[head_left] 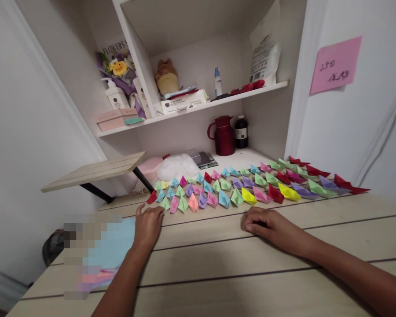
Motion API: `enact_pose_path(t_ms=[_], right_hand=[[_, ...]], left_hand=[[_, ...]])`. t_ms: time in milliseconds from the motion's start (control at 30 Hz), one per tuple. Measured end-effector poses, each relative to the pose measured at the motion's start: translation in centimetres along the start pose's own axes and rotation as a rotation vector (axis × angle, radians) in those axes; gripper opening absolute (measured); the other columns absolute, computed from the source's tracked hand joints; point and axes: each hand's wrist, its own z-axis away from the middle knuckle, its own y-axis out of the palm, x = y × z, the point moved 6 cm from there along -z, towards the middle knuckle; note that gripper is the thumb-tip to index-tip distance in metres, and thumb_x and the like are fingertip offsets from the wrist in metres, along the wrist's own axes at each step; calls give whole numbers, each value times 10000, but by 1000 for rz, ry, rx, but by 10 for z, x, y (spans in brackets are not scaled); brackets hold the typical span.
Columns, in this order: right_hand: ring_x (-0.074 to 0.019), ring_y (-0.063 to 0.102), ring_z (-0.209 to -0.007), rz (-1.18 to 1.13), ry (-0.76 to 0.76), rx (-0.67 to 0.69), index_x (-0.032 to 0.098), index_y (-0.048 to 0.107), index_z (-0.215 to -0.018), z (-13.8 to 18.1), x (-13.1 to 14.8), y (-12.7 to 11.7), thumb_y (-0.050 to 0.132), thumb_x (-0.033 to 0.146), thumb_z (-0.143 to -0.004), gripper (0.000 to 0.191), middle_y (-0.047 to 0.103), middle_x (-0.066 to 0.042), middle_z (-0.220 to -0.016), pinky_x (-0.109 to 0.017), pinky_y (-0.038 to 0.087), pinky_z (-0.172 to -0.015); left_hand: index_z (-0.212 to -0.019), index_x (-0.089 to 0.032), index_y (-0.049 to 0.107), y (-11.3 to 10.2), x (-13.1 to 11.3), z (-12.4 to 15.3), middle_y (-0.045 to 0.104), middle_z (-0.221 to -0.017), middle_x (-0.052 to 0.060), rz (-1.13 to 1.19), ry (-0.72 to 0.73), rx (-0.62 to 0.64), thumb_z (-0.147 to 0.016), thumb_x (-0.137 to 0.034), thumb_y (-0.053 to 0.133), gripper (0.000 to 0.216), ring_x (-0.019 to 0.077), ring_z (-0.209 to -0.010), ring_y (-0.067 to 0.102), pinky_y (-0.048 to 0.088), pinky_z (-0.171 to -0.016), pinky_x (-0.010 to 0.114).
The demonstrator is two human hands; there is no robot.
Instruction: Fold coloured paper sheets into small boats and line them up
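Note:
Rows of small folded paper boats in many colours stand across the tabletop (198,259). My left hand (149,222) rests palm down at the left end of the front row, its fingers bent. Its thumb side meets or nearly meets a light green paper boat (165,204); whether it grips anything is hidden. A pink paper boat (174,204) stands just right of that one. My right hand (267,223) lies on the table, loosely closed, with nothing visible in it. Nearest to it are a yellow paper boat (249,196) and a pink paper boat (262,195).
Blue paper sheets (115,240) lie left of my left forearm, partly pixelated, with pink paper (107,275) below. A small raised stand (95,171) is at the back left. Behind the boats are a plastic bag (178,166), a red jug (225,136) and a dark bottle (241,132).

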Motion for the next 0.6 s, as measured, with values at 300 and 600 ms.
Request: enact_pose_path(t_ms=[300, 600], right_hand=[[-183, 605, -815, 12, 19, -6, 202, 641, -797, 0, -1, -1, 512, 358, -906, 230, 647, -38, -868, -303, 460, -786], [-178, 607, -826, 6, 13, 1, 202, 639, -808, 1, 0, -1, 510, 377, -910, 240, 647, -35, -881, -299, 460, -790]], left_hand=[[-1006, -225, 687, 5, 1, 4, 755, -960, 52, -7, -3, -14, -896, -213, 438, 272, 208, -903, 670, 255, -1063, 443], [-1092, -180, 641, -3, 3, 11, 745, -884, 69, -115, -77, -46, -910, -236, 411, 299, 217, -886, 660, 245, -1063, 443]])
